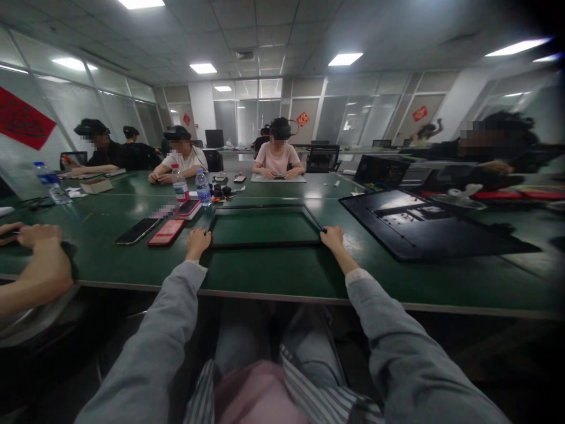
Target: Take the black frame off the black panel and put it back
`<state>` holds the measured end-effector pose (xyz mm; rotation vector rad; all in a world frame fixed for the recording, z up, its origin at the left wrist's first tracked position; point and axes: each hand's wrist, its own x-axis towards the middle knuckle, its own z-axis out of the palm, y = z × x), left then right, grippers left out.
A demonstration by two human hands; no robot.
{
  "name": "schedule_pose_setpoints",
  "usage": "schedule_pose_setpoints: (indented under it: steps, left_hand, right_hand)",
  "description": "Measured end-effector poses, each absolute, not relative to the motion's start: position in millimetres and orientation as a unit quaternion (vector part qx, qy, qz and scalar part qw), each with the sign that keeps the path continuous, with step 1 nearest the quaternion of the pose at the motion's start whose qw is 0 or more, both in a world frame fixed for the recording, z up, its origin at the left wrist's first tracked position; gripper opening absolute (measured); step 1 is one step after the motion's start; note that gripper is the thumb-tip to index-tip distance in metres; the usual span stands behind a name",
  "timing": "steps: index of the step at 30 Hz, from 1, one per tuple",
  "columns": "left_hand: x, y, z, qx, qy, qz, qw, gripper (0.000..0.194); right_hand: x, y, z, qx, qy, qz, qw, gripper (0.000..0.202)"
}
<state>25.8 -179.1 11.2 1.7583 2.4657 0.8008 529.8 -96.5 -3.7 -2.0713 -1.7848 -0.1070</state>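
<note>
A thin black rectangular frame [265,243] is held just over the green table [273,271], whose surface shows through its middle. My left hand [198,242] is closed around the frame's left side near the front corner. At the opposite side, my right hand [332,237] grips the frame's right front corner. Whether the far edge of the frame touches the table, I cannot tell.
Left of the frame lie a black phone [138,230], a red phone [166,232] and two bottles [203,188]. A large black panel [424,227] lies on the right. Another person's arm [42,274] rests at the far left; several people sit beyond.
</note>
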Motion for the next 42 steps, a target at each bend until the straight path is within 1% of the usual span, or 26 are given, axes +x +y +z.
schedule_pose_setpoints:
  steps: [3, 9, 17, 22, 30, 34, 37, 39, 42]
  left_hand:
    - [26, -179, 12, 0.561, 0.79, 0.248, 0.008, 0.041]
    - [24, -177, 11, 0.557, 0.79, 0.255, 0.006, 0.037]
    - [24, -178, 11, 0.556, 0.787, 0.266, 0.008, 0.038]
    - [28, -181, 15, 0.558, 0.781, 0.281, 0.01, 0.041]
    - [37, -185, 18, 0.604, 0.734, 0.31, 0.002, 0.037]
    - [41, -186, 16, 0.674, 0.67, 0.313, 0.009, 0.036]
    - [41, -186, 15, 0.712, 0.635, 0.296, 0.044, 0.04]
    - [40, -186, 16, 0.724, 0.626, 0.282, 0.068, 0.043]
    - [40, -188, 17, 0.723, 0.631, 0.273, 0.068, 0.045]
  right_hand:
    - [530, -96, -5, -0.743, -0.635, -0.024, 0.211, 0.049]
    - [531, -93, -5, -0.747, -0.629, 0.003, 0.215, 0.05]
    - [528, -97, -2, -0.753, -0.621, 0.014, 0.219, 0.049]
    - [525, -98, -3, -0.752, -0.612, 0.01, 0.244, 0.049]
    - [528, -99, -1, -0.77, -0.572, 0.0, 0.283, 0.048]
    - [533, -96, 0, -0.745, -0.59, 0.023, 0.309, 0.051]
    - [535, -91, 0, -0.716, -0.615, 0.065, 0.324, 0.051]
    - [535, -88, 0, -0.694, -0.633, 0.084, 0.333, 0.051]
    - [536, -84, 3, -0.669, -0.641, 0.082, 0.367, 0.051]
